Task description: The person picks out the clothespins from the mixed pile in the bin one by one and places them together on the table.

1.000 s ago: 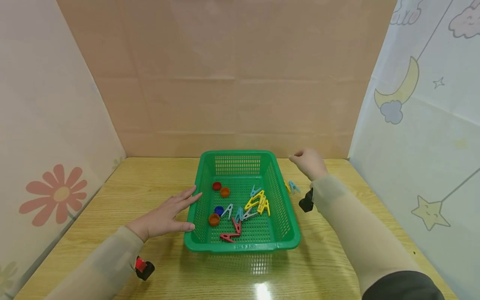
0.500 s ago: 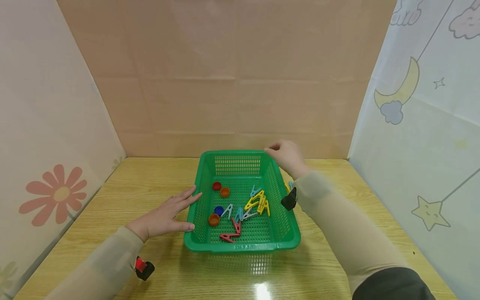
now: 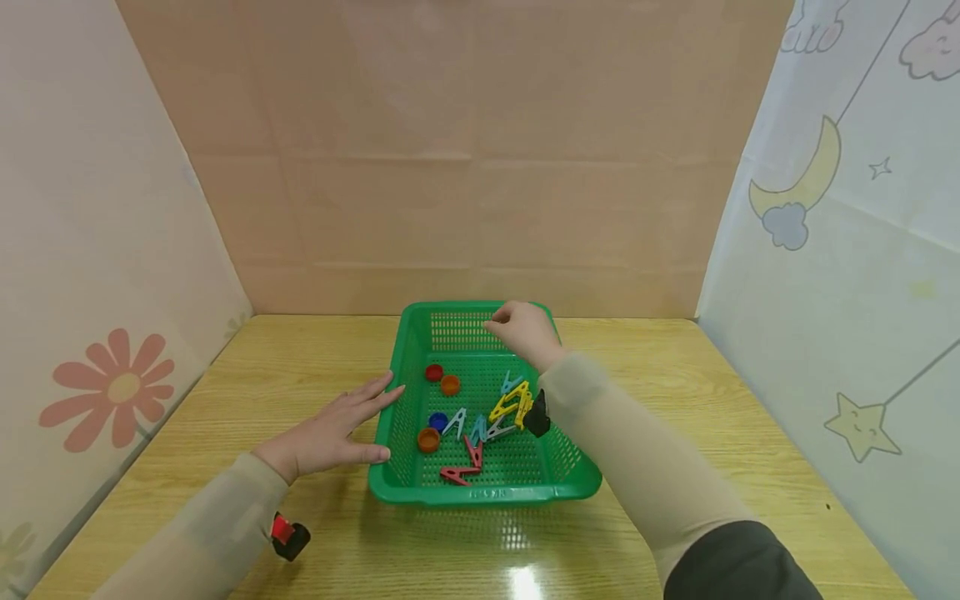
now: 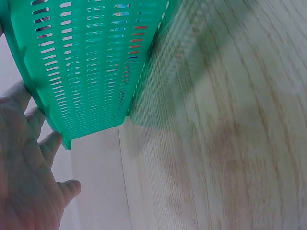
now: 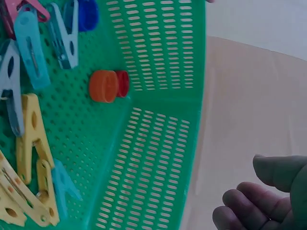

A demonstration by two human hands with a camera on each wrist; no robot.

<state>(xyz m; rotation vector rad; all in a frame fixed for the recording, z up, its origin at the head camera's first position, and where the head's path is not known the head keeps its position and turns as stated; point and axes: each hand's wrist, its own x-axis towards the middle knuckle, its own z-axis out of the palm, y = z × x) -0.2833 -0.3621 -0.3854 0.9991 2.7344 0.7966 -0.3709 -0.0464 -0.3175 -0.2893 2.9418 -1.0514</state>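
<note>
A green plastic basket [image 3: 480,493] stands on the table. My left hand [image 3: 330,437] rests on its left rim with fingers spread, and the left wrist view has those fingertips along the rim. Above the basket's far right part hovers my right hand [image 3: 528,335], its fingers loosely bent. In the right wrist view a gap shows between thumb and fingers, with nothing seen in it. Inside the basket lie yellow clothespins [image 3: 504,407], red clothespins [image 3: 457,475], a grey clothespin [image 3: 498,428] and several bluish clothespins [image 3: 478,427]. Red [image 3: 433,372], orange [image 3: 428,440] and blue caps [image 3: 438,421] lie on the left side.
The wooden table [image 3: 300,350] extends around the basket. A tan backdrop [image 3: 480,167] rises behind it, and patterned panels flank both sides. My right sleeve [image 3: 637,450] crosses the basket's right rim and covers part of it.
My right hand has moved left from beyond the basket's right side to over its inside. The clothespins on the table at right are now hidden behind the arm. My left hand stays put.
</note>
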